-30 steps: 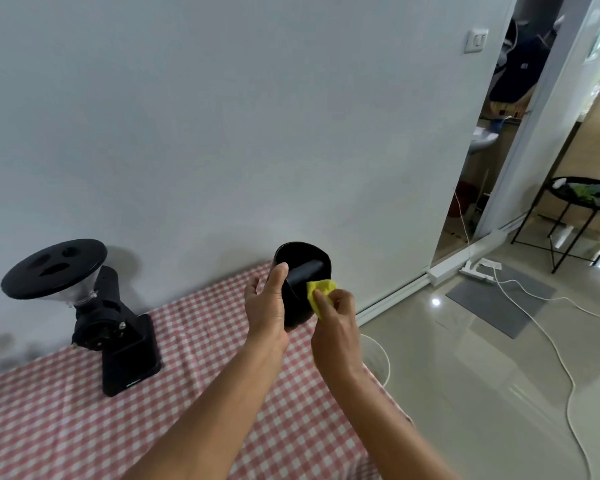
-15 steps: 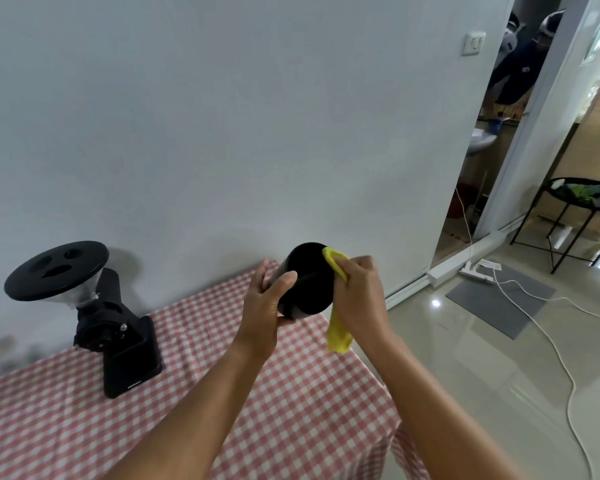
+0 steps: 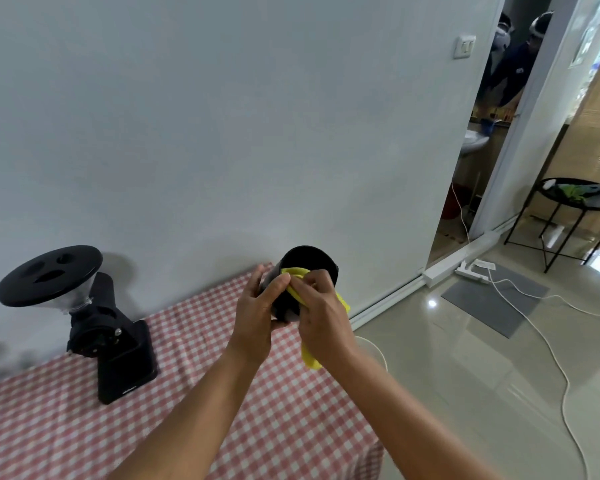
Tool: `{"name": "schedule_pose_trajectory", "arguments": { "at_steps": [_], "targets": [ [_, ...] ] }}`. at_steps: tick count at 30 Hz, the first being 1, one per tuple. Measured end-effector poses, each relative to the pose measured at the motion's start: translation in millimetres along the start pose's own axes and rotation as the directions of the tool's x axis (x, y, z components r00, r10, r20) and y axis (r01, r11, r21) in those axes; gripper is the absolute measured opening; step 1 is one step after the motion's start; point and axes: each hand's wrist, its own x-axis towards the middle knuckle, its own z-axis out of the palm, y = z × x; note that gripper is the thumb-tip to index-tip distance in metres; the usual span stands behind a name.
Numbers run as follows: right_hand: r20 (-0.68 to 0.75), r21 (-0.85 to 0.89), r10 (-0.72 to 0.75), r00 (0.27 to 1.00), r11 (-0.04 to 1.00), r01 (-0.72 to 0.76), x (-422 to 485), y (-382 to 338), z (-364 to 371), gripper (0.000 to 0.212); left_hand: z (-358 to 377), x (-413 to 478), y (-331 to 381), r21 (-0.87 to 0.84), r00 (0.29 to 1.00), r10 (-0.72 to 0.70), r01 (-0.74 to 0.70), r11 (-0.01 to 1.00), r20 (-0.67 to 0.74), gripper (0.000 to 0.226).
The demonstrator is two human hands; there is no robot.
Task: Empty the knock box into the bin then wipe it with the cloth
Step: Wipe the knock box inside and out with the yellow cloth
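The black knock box [image 3: 309, 265] is held up above the far right corner of the checked table, tilted with its mouth facing away and up. My left hand [image 3: 258, 313] grips its side from the left. My right hand [image 3: 321, 306] pinches a yellow cloth [image 3: 297, 273] against the box's near rim. A tail of the cloth hangs down below my right wrist. The inside of the box is hidden from me.
A black coffee grinder [image 3: 94, 327] with a wide hopper lid stands at the back left of the red-and-white checked table [image 3: 84, 427]. A white round rim [image 3: 374, 348] shows on the floor beyond the table's right edge. White cables [image 3: 551, 355], a grey mat [image 3: 496, 306] and a black side table [image 3: 575, 209] occupy the floor at right.
My right hand has brought the cloth from the box's right side over to its near rim, close to my left thumb. The box has tipped its mouth further away and up.
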Motion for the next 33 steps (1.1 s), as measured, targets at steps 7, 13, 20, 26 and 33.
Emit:
{"name": "schedule_pose_trajectory", "arguments": {
  "at_steps": [7, 13, 20, 26, 33],
  "targets": [
    [0.016, 0.153, -0.036, 0.999, 0.988, 0.033, -3.6, 26.4, -1.9, 0.038, 0.8, 0.8, -3.0, -0.159, 0.987, -0.092, 0.07, 0.985, -0.133, 0.067],
    [-0.017, 0.559, 0.677, 0.736, 0.617, -0.554, 21.0, 16.7, -17.2, 0.04, 7.7, 4.8, 0.4, -0.181, 0.983, -0.063, 0.031, 0.983, -0.173, 0.085],
    [0.087, 0.581, 0.705, 0.704, 0.538, -0.611, 24.3, 3.3, 1.6, 0.024, 11.6, 6.3, 3.2, -0.146, 0.997, 0.026, -0.037, 0.989, -0.073, 0.045],
    [0.091, 0.35, 0.583, 0.808, 0.741, -0.574, 16.6, -3.0, 6.9, 0.017, 9.9, 9.9, 5.5, -0.098, 0.994, 0.062, -0.071, 0.993, -0.088, 0.028],
    [0.139, 0.056, 0.143, 0.98, 0.987, -0.152, 7.4, 9.0, -5.4, 0.024, -0.7, 10.4, 8.7, -0.018, 0.997, 0.051, -0.052, 0.998, -0.055, 0.027]
  ]
}}
